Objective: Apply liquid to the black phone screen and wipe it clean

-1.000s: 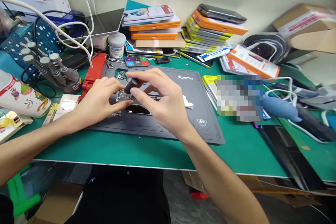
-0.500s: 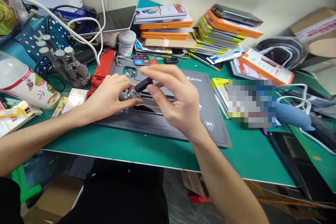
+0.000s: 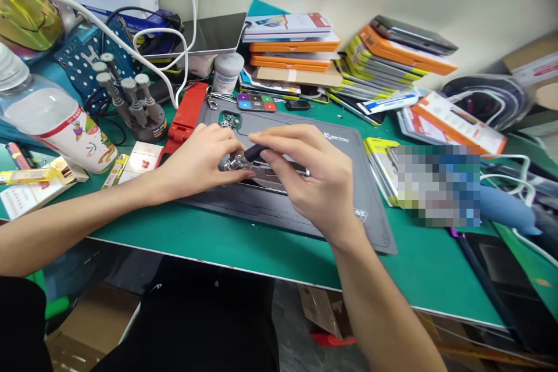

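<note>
Head view: left hand (image 3: 207,154), thumb and fingers closed round a small glass bottle (image 3: 236,161); right hand (image 3: 320,171), black cap (image 3: 254,153) pinched between thumb and forefinger. Bottle and cap: tilted, on much the same slanting line, cap end to the right. Join of the two: seated, loose or just apart, cannot tell. Contents of bottle: cannot tell.

Handling, as judged: steady hold on the glass, firm without squeezing; any turning best left to the right hand, with cap square to the neck. Tilt better lessened, against a possible spill. Any pull or push best made along the slanting line, short and slow, to spare the glass a jerk. Wrists best low and relaxed.

Beneath and about: dark slab (image 3: 268,181), below and to the right of the bottle, partly hidden by the right hand; likely first to catch a drip, hence worth working to one side of. Grey mat (image 3: 283,220), under the slab. Just to the far side of the bottle: metal bits (image 3: 229,121), in a cutout of the mat; probably easily scattered, so worth keeping fingers away from. Farther: coloured block (image 3: 256,102), near the mat's far edge; white jar (image 3: 227,72), beyond. Left: red tool (image 3: 194,102), alongside the mat. Near: green bench (image 3: 300,267).
</note>
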`<state>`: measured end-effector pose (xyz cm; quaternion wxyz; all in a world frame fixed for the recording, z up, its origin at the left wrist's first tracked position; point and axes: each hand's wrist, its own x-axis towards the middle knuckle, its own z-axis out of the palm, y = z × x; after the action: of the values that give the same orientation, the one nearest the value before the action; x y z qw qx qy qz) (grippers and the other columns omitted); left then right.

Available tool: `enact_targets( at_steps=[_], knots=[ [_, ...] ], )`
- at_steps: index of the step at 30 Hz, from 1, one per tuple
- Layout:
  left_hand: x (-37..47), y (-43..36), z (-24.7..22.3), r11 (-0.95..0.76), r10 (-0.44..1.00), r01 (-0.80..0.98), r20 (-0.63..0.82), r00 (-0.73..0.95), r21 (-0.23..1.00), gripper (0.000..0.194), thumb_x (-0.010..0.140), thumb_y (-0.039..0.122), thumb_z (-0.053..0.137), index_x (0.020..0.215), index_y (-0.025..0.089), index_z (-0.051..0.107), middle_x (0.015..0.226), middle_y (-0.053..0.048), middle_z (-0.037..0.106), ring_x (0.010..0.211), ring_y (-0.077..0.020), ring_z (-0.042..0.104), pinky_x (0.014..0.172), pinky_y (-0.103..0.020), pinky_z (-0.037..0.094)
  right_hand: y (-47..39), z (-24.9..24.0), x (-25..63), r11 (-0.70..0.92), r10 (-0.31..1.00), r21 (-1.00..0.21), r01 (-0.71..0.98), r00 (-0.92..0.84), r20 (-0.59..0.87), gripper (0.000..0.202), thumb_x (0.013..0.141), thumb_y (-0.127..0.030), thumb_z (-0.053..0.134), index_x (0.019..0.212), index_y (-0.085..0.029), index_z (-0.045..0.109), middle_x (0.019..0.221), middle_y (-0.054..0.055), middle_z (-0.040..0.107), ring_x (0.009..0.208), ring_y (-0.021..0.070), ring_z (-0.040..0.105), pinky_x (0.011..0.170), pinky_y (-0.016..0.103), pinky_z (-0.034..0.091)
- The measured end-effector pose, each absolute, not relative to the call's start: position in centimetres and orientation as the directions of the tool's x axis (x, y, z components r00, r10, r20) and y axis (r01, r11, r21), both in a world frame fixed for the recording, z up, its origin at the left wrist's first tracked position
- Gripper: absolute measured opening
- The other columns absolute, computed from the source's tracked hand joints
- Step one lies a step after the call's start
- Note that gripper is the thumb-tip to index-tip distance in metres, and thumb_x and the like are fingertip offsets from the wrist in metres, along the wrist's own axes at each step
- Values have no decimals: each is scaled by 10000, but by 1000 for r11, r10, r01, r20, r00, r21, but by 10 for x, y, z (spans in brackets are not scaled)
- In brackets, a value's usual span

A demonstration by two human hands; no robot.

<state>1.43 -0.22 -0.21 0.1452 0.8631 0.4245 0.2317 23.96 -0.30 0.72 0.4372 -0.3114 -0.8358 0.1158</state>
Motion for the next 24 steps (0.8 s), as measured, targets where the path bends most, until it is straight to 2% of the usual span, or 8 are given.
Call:
enact_targets(
  at_steps=[3,6,9,14,17,20,22,24],
  knots=[
    [14,-3,-3,-616,786,660,289,546,430,365,1013,550,698,1096,196,730,1146,-75,741,1084,-269,602,954,-402,369,0,4,239,761,627,-436,480,-376,682,179,1024,-431,708,1112,-321,819,889,46,732,847,246,694,820,443,617],
    [14,-3,-3,-614,788,641,306,535,461,375,1005,547,713,1114,189,729,1141,-73,744,1062,-262,603,949,-394,374,-3,7,239,760,642,-483,436,-380,666,375,1092,-543,541,1335,-351,753,1146,79,743,1013,261,708,895,469,622],
    [14,-2,-3,-605,792,617,308,527,502,384,994,542,730,1127,182,730,1124,-68,743,1042,-255,605,937,-385,381,-8,10,239,748,663,-549,372,-396,636,380,1110,-429,519,1452,-386,680,1321,80,716,1155,271,705,906,462,637],
    [15,-4,-2,-640,761,614,277,586,461,358,992,547,729,1075,199,743,1096,-68,737,1028,-256,601,939,-393,372,-9,4,237,758,639,-480,441,-357,681,100,993,-351,759,1064,-302,810,870,33,717,782,211,683,697,364,615],
    [15,-4,-2,-641,761,614,282,584,461,368,994,558,717,1067,198,733,1093,-73,733,1037,-261,598,940,-390,390,-7,3,239,776,620,-447,445,-401,675,223,1026,-440,704,1183,-311,793,995,63,750,914,243,720,726,375,632],
    [14,-3,-2,-638,764,597,300,571,487,374,993,562,718,1061,194,731,1085,-68,732,1035,-258,603,947,-387,406,-10,7,242,791,611,-467,395,-463,642,369,1092,-339,566,1437,-339,696,1249,88,743,1126,258,724,806,388,644],
    [14,-3,-2,-648,755,585,314,575,487,376,993,557,723,1081,192,739,1100,-68,733,1035,-255,605,956,-391,405,-12,9,243,796,604,-475,374,-468,644,387,1082,-250,568,1435,-340,698,1222,73,751,1083,233,734,817,372,632],
    [14,-2,-2,-666,739,584,306,600,464,380,990,559,727,1095,194,748,1094,-66,733,1031,-254,603,953,-392,400,-11,9,242,790,611,-467,398,-439,659,267,1047,-235,653,1272,-306,777,1041,46,756,906,200,727,757,341,607]
  ],
)
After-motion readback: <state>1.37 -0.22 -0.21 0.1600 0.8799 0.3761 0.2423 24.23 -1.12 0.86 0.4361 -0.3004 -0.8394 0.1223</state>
